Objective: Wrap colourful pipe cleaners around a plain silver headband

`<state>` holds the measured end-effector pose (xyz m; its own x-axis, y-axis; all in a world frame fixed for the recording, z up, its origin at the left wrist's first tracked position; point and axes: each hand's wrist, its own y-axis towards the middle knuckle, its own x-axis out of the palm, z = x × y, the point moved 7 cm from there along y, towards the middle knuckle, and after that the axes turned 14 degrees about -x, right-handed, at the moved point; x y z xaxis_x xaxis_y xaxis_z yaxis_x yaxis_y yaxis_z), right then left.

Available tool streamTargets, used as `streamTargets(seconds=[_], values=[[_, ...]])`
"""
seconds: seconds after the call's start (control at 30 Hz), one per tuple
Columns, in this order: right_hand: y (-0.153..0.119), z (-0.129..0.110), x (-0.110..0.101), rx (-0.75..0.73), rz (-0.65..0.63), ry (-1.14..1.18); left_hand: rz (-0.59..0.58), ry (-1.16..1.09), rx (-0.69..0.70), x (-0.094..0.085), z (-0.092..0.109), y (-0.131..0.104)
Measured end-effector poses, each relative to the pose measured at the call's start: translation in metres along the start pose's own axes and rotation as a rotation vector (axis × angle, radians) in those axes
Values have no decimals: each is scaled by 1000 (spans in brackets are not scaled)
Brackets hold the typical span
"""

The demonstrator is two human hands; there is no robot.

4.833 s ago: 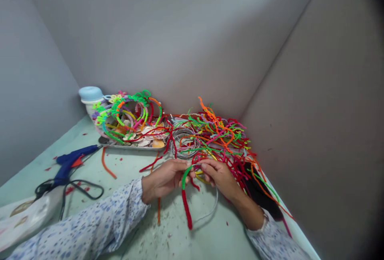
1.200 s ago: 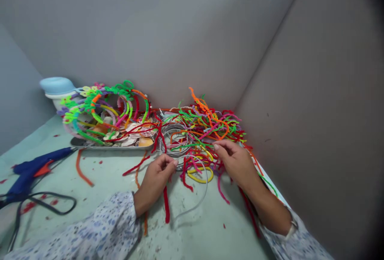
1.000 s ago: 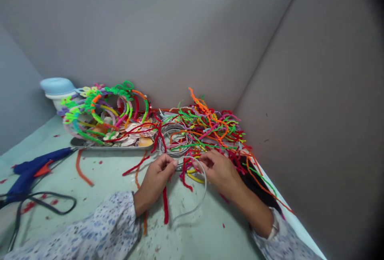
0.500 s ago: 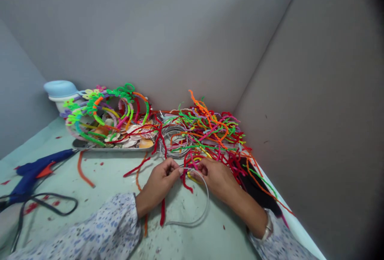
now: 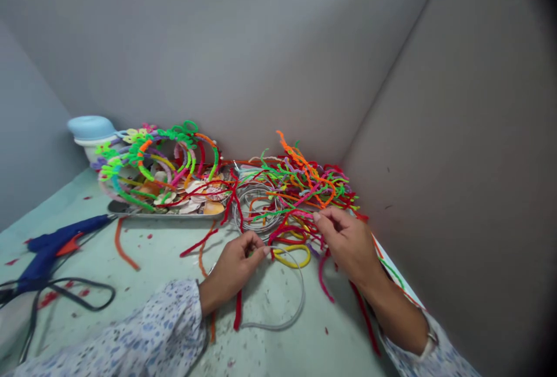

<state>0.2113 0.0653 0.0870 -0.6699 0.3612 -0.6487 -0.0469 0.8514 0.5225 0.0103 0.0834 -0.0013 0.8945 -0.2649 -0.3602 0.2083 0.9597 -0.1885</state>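
My left hand (image 5: 235, 264) is closed in a pinch on one end of a curved grey wire (image 5: 301, 298), which arcs down to the right over the table. My right hand (image 5: 351, 243) reaches into the heap of coloured pipe cleaners (image 5: 313, 180), thumb and forefinger pinched on a pink pipe cleaner (image 5: 304, 213). Between the hands lies a looped yellow pipe cleaner (image 5: 304, 260). Just behind sits a coil of silvery wire (image 5: 238, 214). A dark pink pipe cleaner (image 5: 323, 281) hangs below my right hand.
A metal tray (image 5: 165, 215) carries shell-like pieces and several fuzzy coloured hoops (image 5: 143, 156). Left of it lie a blue glue gun (image 5: 56, 243) with a dark cord (image 5: 93, 309) and a white container with a blue lid (image 5: 91, 127). Grey walls (image 5: 243, 58) enclose the table.
My right hand has moved right and up, away from the wire's end, to the pipe cleaner heap. The yellow loop now shows fully. My left hand keeps its pinch on the wire.
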Motion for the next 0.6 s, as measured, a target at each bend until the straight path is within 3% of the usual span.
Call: streamTargets(seconds=[0.17,0.33,0.47,0.6], values=[[1,-2,7,-37,-66,-24,8,16,48,-3,12,-7],[0,-5,18,-92,-266,-67,172,176,286,-8,43,-13],[-7,-13,27,-163,-391,-92,227,402,382,7,54,6],[-13,-18,29,-181,-440,-145,333,570,337,14,51,34]])
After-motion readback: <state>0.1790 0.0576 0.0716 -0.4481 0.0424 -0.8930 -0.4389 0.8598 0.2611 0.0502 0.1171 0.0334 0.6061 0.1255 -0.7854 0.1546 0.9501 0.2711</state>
